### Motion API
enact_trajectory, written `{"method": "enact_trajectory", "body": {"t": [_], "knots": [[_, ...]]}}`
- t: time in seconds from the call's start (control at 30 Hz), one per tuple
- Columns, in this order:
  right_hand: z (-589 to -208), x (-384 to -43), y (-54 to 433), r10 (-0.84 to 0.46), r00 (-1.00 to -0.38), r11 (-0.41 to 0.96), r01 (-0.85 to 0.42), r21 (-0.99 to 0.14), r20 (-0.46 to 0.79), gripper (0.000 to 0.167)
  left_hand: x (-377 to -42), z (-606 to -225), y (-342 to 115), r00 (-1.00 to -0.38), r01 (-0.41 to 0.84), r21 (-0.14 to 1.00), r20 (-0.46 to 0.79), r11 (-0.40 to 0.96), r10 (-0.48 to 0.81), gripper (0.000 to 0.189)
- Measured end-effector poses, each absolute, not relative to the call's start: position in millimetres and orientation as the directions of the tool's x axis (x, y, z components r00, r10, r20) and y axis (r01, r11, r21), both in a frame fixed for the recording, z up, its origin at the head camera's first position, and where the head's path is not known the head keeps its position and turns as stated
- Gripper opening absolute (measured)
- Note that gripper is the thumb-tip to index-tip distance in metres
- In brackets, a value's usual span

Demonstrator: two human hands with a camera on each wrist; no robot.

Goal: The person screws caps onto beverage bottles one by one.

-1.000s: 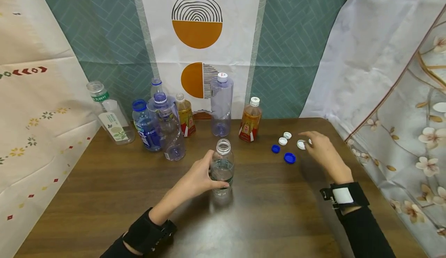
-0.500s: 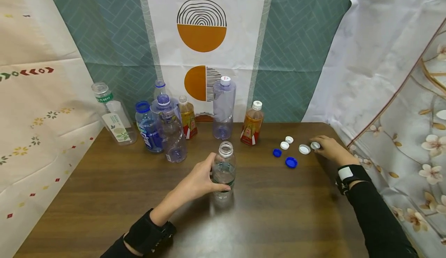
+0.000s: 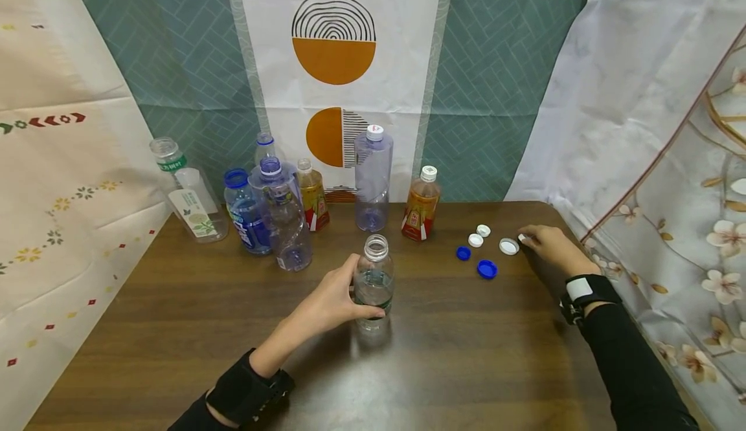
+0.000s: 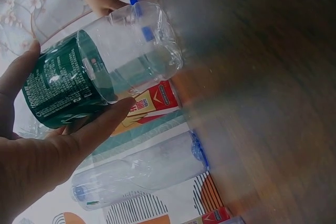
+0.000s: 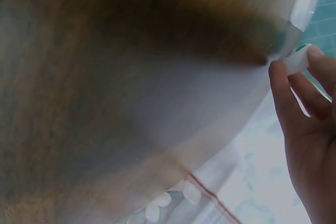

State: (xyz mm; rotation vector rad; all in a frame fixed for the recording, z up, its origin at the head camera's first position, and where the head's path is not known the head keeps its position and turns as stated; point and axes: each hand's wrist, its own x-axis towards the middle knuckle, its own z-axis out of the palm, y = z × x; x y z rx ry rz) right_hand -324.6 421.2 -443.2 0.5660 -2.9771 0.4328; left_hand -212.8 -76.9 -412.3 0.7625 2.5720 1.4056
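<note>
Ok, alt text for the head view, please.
The left hand grips an uncapped clear plastic bottle while the right hand pinches a white cap. Five loose caps lie nearby on the wooden table; more bottles stand behind.

Left arm point(image 3: 269, 356) and right arm point(image 3: 632, 360) extend forward from the lower edge of the head view, spread well apart. Left hand point(image 3: 327, 298) — thumb stretched along the near side, fingers curved opposite — holds a rounded grasp. Right hand point(image 3: 552, 247), reaching farther forward, pinches between thumb and fingertips.
</note>
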Motion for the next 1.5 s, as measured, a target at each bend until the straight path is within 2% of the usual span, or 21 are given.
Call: {"method": "enact_trajectory", "body": {"t": [0.5, 0.67, 0.73, 0.9, 1.07, 1.3, 1.5], "knots": [[-429.0, -321.8, 406.5, -0.366, -0.929, 0.847, -0.354, -0.397, 0.05, 0.031, -212.3, -411.7, -77.1, -0.864, 0.372, 0.819, 0.133, 0.437, 0.485, 0.07], [-417.2, -314.3, 393.0, -0.373, -0.927, 0.803, -0.349, -0.484, 0.049, 0.037, -212.7, -411.6, -76.9, -0.865, 0.382, 0.81, 0.143, 0.445, 0.481, 0.07], [-413.2, -309.9, 385.8, -0.382, -0.923, 0.759, -0.347, -0.55, 0.054, 0.038, -212.8, -412.0, -76.9, -0.864, 0.381, 0.809, 0.141, 0.447, 0.483, 0.071], [-405.5, -294.0, 365.8, -0.41, -0.903, 0.632, -0.385, -0.672, 0.131, 0.038, -212.0, -413.1, -76.7, -0.862, 0.377, 0.811, 0.131, 0.447, 0.49, 0.071], [-396.2, -280.1, 342.3, -0.421, -0.878, 0.527, -0.441, -0.726, 0.228, 0.033, -211.5, -412.7, -76.5, -0.858, 0.387, 0.813, 0.144, 0.436, 0.493, 0.071], [-383.4, -263.1, 306.3, -0.438, -0.836, 0.45, -0.523, -0.724, 0.332, 0.03, -212.4, -412.3, -76.4, -0.857, 0.395, 0.806, 0.15, 0.441, 0.494, 0.071], [-370.9, -245.9, 273.0, -0.474, -0.783, 0.33, -0.583, -0.743, 0.403, 0.029, -211.6, -411.9, -76.4, -0.862, 0.388, 0.805, 0.143, 0.449, 0.487, 0.071]]}}
